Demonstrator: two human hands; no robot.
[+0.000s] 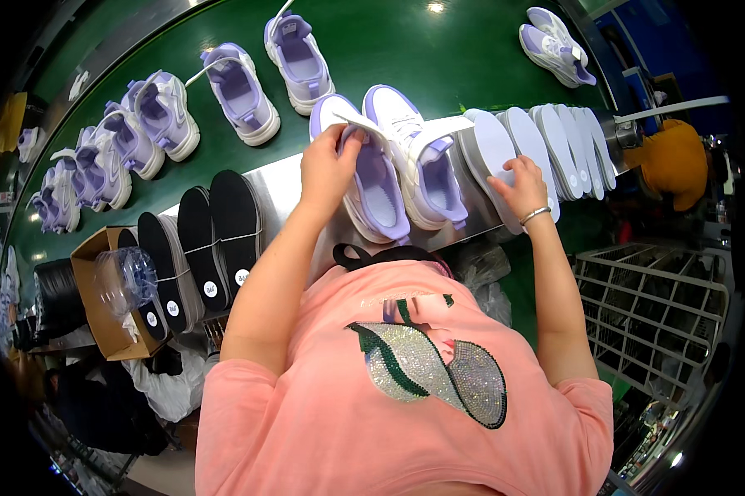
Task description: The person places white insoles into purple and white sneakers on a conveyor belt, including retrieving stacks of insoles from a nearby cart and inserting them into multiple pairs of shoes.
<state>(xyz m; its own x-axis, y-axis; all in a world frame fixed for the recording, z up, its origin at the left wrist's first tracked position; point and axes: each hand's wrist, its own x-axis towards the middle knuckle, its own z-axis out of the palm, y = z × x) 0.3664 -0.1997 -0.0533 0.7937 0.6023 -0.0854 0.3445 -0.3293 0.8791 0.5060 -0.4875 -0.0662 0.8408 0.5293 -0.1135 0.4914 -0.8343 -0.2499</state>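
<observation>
In front of me a pair of purple-and-white sneakers stands on a metal ledge, toes pointing away. My left hand [328, 165] is closed on the raised tongue of the left sneaker [376, 182], thumb by the opening. Just right of it, the other sneaker [435, 178] rests untouched. A row of pale insoles [518, 136] leans in stacks along the ledge to the right. Over the nearest stacks is my right hand [521, 188], fingers partly spread and touching or just above an insole [490, 149]; I cannot tell which. A bracelet circles that wrist.
Several more sneakers [240, 93] stand in a line on the green surface [405, 45] at the left, and a pair [556, 48] lies far right. Bundled black insoles [236, 219] and a cardboard box [99, 289] with a plastic bottle are left. A wire rack [649, 306] stands right.
</observation>
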